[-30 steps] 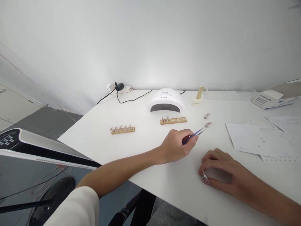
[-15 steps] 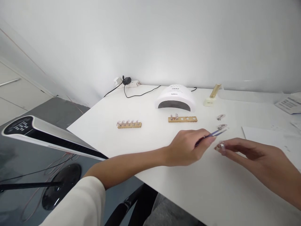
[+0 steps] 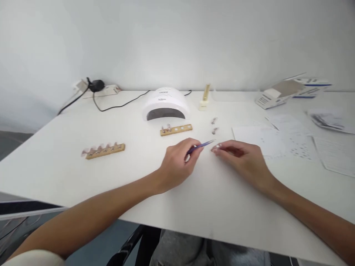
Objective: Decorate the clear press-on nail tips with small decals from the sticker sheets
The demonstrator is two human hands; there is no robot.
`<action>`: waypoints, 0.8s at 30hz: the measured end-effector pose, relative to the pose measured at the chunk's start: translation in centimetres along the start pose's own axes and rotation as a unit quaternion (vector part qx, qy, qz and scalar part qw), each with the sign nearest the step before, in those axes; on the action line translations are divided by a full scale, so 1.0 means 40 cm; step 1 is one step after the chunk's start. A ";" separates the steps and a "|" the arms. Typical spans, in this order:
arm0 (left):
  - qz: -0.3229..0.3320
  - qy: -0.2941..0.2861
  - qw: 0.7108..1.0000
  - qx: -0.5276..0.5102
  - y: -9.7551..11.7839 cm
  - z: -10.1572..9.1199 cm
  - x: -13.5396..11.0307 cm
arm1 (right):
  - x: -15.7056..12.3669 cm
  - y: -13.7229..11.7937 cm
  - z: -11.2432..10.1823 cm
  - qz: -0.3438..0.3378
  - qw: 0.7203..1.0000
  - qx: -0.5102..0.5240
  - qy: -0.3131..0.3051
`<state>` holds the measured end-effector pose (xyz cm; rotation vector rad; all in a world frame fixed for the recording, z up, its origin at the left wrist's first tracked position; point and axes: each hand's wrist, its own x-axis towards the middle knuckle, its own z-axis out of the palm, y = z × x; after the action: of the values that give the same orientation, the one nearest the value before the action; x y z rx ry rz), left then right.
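Note:
My left hand [image 3: 180, 160] is closed around a pair of blue-purple tweezers [image 3: 200, 146], whose tips point right toward my other hand. Pinched in the fingertips of my right hand [image 3: 241, 155] is a small nail tip [image 3: 216, 146] on a metal stand, partly hidden by the fingers. A little gap separates the tweezer tips from it. Just beyond lie two more nail tips on stands, a nearer one [image 3: 215, 130] and a farther one [image 3: 213, 120]. A gold display bar [image 3: 183, 128] behind my left hand carries two nail tips at its left end and bare white dots along the rest.
Another gold bar [image 3: 119, 147], lined with several nail tips, sits at the left. A white nail lamp [image 3: 166, 99] stands at the back beside a gold-capped polish bottle [image 3: 203, 105]. Papers [image 3: 337, 155], sticker sheets [image 3: 249, 136] and an opened box [image 3: 277, 96] occupy the right.
My view has turned to the right, so the table's things appear farther left and the box and papers show. Both hands keep their grips, with the tweezers still close to the held nail tip.

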<state>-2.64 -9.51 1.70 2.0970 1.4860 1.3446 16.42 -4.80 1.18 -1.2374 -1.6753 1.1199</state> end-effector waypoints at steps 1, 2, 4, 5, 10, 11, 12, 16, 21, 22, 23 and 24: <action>0.001 0.005 1.000 -0.002 -0.001 0.003 0.001 | 0.000 0.001 -0.001 0.002 1.000 0.010 -0.010; 0.003 0.006 1.000 -0.003 -0.001 0.005 0.002 | 0.000 0.003 -0.001 0.001 1.000 0.019 -0.016; 0.004 0.002 1.000 -0.002 -0.002 0.007 0.003 | 0.000 0.005 -0.001 -0.005 0.999 0.035 -0.020; 0.005 -0.002 1.000 0.000 -0.003 0.008 0.003 | 0.000 0.006 -0.001 -0.009 0.999 0.041 -0.020; 0.024 -0.016 0.999 0.016 -0.006 0.013 -0.005 | 0.004 0.009 -0.002 -0.027 0.998 0.061 -0.012; 0.028 -0.019 0.999 0.019 -0.006 0.014 -0.007 | 0.005 0.009 -0.003 -0.029 0.998 0.061 -0.012; 0.030 -0.021 0.999 0.022 -0.005 0.015 -0.009 | 0.005 0.009 -0.003 -0.030 0.998 0.061 -0.012; 0.033 -0.024 0.999 0.030 -0.002 0.014 -0.008 | 0.007 0.009 -0.003 -0.033 0.998 0.059 -0.005; 0.032 -0.021 0.998 0.042 -0.004 0.014 -0.005 | 0.005 0.008 -0.003 -0.035 0.998 0.049 0.003; 0.031 -0.019 0.998 0.044 -0.004 0.015 -0.005 | 0.004 0.009 -0.003 -0.039 0.998 0.046 0.002; 0.030 -0.019 0.998 0.046 -0.005 0.015 -0.005 | 0.004 0.010 -0.004 -0.044 0.998 0.044 0.003; 0.030 -0.019 0.998 0.046 -0.005 0.014 -0.005 | 0.004 0.011 -0.004 -0.047 0.998 0.043 0.002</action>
<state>-2.32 -9.41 1.15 2.2270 1.5090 1.2726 16.66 -4.56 0.82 -1.0959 -1.6479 1.1186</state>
